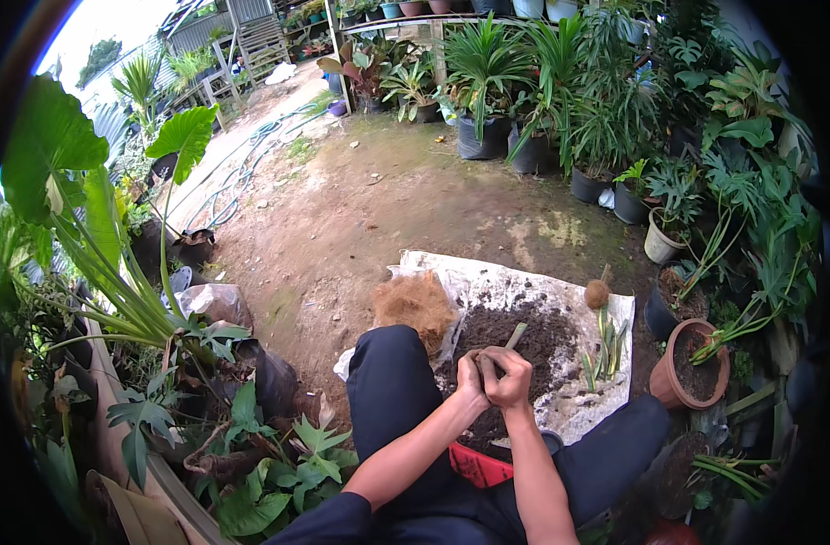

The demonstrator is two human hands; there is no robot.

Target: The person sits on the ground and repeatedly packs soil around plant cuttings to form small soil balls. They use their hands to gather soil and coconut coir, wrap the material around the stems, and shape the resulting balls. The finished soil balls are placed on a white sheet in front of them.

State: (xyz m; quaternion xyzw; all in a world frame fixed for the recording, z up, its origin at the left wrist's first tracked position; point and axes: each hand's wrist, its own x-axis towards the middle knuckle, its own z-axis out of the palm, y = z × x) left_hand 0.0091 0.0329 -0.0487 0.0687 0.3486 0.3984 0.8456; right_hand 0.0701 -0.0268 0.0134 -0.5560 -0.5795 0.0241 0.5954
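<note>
My left hand [471, 376] and my right hand [509, 379] are cupped together over the dark soil [534, 334], closed around the base of a green leaf cutting [516, 336] whose cut top sticks out above them. What else lies between the palms is hidden. The soil is heaped on a white woven sheet [490, 272]. Left of it, a pile of brown coconut fiber [413, 308] rests on clear plastic. On the sheet's right side are a round fiber ball [597, 294] with a short stem and several variegated leaf cuttings [604, 354]. A red container [480, 465] sits between my legs.
At the right stand a terracotta-colored pot [667, 378], a white pot [660, 238] and several black-bagged plants [482, 139]. Large-leaved plants [125, 272] and a clear plastic bag [214, 304] are on the left. A blue hose [234, 184] lies on the bare ground farther off.
</note>
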